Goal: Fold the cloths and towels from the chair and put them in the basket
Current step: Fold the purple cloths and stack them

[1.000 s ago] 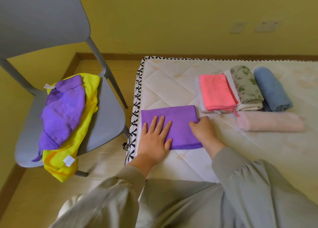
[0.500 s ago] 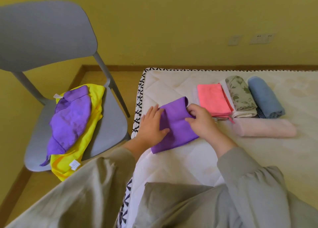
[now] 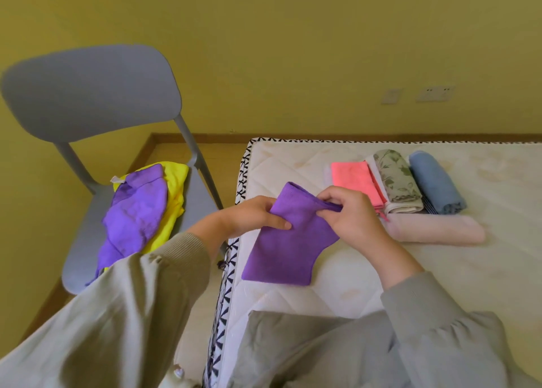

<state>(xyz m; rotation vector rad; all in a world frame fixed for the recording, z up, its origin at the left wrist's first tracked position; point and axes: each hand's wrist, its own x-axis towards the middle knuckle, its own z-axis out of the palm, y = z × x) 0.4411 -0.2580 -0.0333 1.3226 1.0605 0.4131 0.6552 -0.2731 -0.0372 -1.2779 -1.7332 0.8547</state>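
Purple cloth (image 3: 281, 250), folded, near end on bed (image 3: 440, 270); my left hand (image 3: 252, 217) pinches far edge, right hand (image 3: 349, 211) grips opposite corner, probably starting roll.

head view, close, facing down over mattress (image 3: 322, 296)

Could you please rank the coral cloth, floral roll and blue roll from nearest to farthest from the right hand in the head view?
1. Coral cloth, just beyond the right hand.
2. Floral roll, right of it.
3. Blue roll, farthest right.
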